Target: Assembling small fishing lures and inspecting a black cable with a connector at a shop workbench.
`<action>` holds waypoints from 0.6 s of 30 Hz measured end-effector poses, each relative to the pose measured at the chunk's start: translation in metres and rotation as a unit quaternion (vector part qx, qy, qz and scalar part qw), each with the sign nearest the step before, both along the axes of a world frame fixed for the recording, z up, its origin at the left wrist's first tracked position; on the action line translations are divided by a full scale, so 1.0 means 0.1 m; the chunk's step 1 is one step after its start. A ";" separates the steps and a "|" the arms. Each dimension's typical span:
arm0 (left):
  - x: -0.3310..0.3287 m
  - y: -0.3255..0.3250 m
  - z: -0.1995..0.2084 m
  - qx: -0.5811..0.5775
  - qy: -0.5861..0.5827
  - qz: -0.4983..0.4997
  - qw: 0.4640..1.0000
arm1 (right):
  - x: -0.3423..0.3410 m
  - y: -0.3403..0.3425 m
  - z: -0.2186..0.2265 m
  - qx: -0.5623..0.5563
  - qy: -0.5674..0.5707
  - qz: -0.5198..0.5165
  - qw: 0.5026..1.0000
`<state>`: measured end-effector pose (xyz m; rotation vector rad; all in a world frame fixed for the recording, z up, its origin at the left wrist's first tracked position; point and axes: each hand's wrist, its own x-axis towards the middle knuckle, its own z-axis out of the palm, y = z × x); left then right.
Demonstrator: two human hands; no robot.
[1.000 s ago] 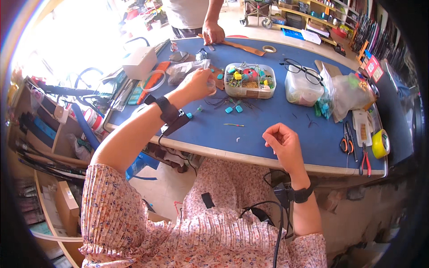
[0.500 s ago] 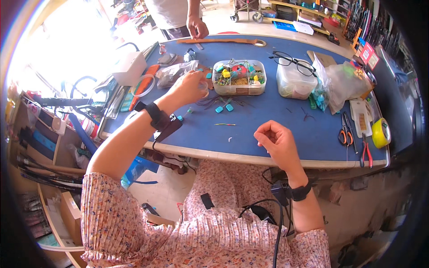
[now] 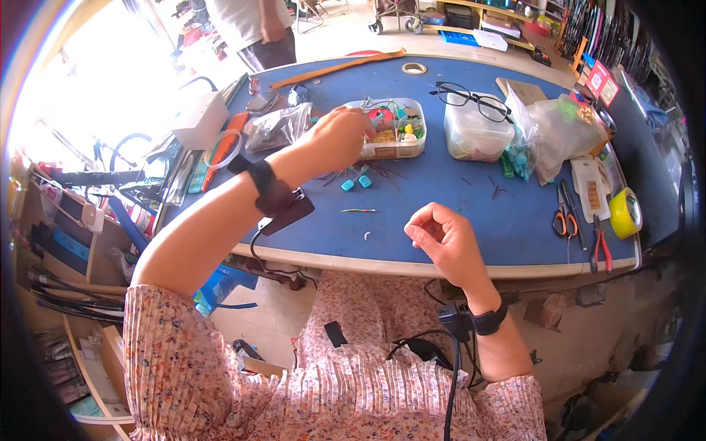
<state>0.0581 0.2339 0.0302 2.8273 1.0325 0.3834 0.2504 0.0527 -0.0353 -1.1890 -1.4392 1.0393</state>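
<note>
On the blue tabletop point(image 3: 294, 228) stands a clear divided box point(image 3: 393, 152) with small coloured pieces and yellowish strands in it. My left hand point(image 3: 340, 141) reaches over the box's left side, palm down; its fingertips are hidden, so any hold is unseen. Lower right, my right hand point(image 3: 445, 239) hovers above the near part of the table, thumb and fingers closed in a pinch. Whatever lies between them is too small to make out. Two turquoise pieces point(image 3: 357, 183) rest below the box among dark thin strands. Nearer me are a short multicoloured strand point(image 3: 358, 210) and a small white curved bit point(image 3: 367, 236).
Black glasses point(image 3: 471, 99) rest on a clear container point(image 3: 478, 140), beside a plastic bag point(image 3: 562, 136). Scissors point(image 3: 565, 217), red-handled pliers point(image 3: 601, 250) and yellow tape point(image 3: 625, 213) lie at right. A dark-filled bag point(image 3: 276, 128) is at left. Someone stands beyond the far edge.
My left hand has moved right, from beside the dark-filled bag to the box. My right hand stays pinched. Across the table, the other person's hand has left the brown strip, which now lies slanted.
</note>
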 end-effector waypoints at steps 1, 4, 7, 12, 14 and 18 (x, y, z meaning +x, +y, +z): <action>0.05 0.00 -0.03 -0.009 0.005 0.013 1.000 | 0.00 0.00 0.00 -0.002 0.002 0.002 1.000; 0.12 0.00 -0.06 -0.049 0.038 0.010 0.998 | 0.00 0.00 0.00 -0.002 0.006 0.005 1.000; 0.16 0.00 -0.05 -0.061 0.085 0.012 0.994 | -0.01 0.00 0.00 0.005 0.007 0.008 1.000; 0.18 0.00 -0.02 -0.106 0.103 0.013 0.989 | 0.00 -0.01 0.01 0.013 -0.017 0.004 1.000; 0.17 -0.03 -0.01 -0.114 0.090 0.020 0.989 | 0.00 -0.01 0.01 0.014 -0.010 0.008 1.000; 0.19 -0.07 -0.02 -0.124 0.073 0.029 0.989 | -0.01 -0.01 0.02 0.015 -0.021 0.002 1.000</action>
